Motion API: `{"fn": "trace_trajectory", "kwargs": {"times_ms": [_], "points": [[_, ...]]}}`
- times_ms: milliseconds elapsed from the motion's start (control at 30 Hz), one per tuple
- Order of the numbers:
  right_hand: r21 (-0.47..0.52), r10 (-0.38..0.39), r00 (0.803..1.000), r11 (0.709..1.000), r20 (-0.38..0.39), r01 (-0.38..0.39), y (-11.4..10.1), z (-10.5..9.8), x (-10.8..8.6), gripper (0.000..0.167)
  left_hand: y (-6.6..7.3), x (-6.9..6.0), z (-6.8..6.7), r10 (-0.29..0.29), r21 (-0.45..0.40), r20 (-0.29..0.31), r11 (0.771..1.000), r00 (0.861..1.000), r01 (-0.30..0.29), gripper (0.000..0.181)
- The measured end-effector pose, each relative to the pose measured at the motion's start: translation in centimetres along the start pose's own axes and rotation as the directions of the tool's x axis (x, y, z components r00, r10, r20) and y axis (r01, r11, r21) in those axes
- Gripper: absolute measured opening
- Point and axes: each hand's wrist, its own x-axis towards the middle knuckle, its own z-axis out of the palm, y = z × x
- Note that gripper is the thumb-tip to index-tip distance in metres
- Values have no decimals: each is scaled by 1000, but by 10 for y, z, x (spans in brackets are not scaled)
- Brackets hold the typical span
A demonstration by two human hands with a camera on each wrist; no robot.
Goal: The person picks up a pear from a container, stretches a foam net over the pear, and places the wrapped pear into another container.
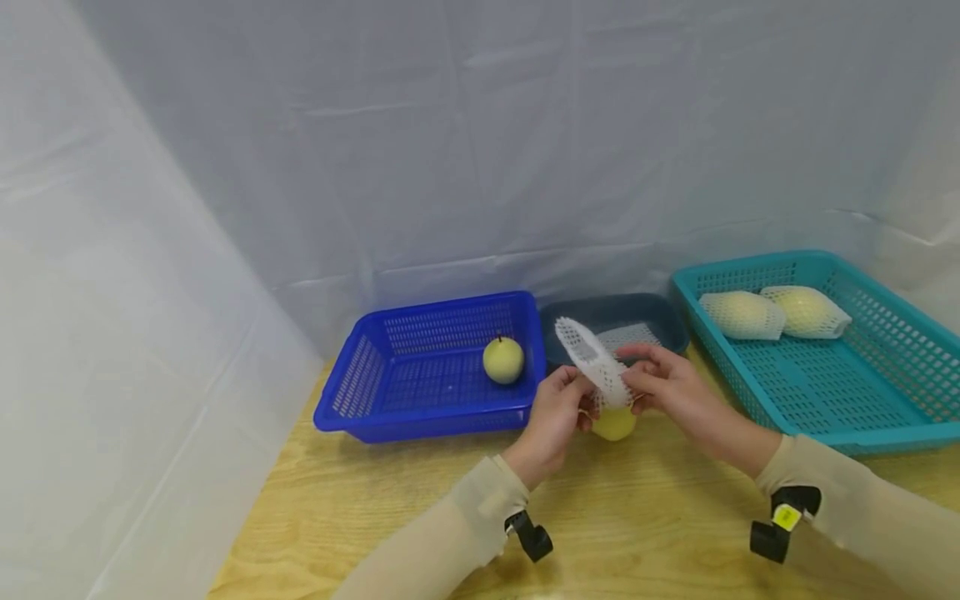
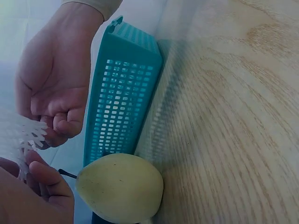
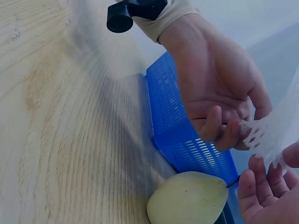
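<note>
A yellow-green pear (image 1: 615,424) stands on the wooden table, stem up, between my two hands. Just above it I hold a white foam fruit net (image 1: 597,360) by its lower edge. My left hand (image 1: 550,421) pinches one side of that edge, and my right hand (image 1: 682,398) pinches the other. The net's upper end leans to the left. In the left wrist view, the pear (image 2: 120,188) shows its dark stem below the net's edge, still outside the net. From the right wrist view, the net's opening (image 3: 256,135) is spread between the fingers of both hands.
On the left, a blue basket (image 1: 431,421) holds one bare pear (image 1: 503,360). A dark tray (image 1: 660,312) behind my hands contains more white netting (image 1: 633,335). The teal basket (image 1: 870,392) on the right holds two netted pears (image 1: 742,315). White sheeting hangs behind.
</note>
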Motion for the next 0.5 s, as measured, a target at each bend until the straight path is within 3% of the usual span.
{"fn": "trace_trajectory", "kwargs": {"times_ms": [267, 500], "points": [[-63, -40, 999, 997, -24, 38, 7, -1, 2, 41, -6, 0, -6, -26, 6, -25, 1000, 999, 26, 12], [-99, -32, 998, 995, -54, 27, 15, -3, 5, 36, -14, -1, -6, -44, 97, -61, 994, 997, 50, 17]]}}
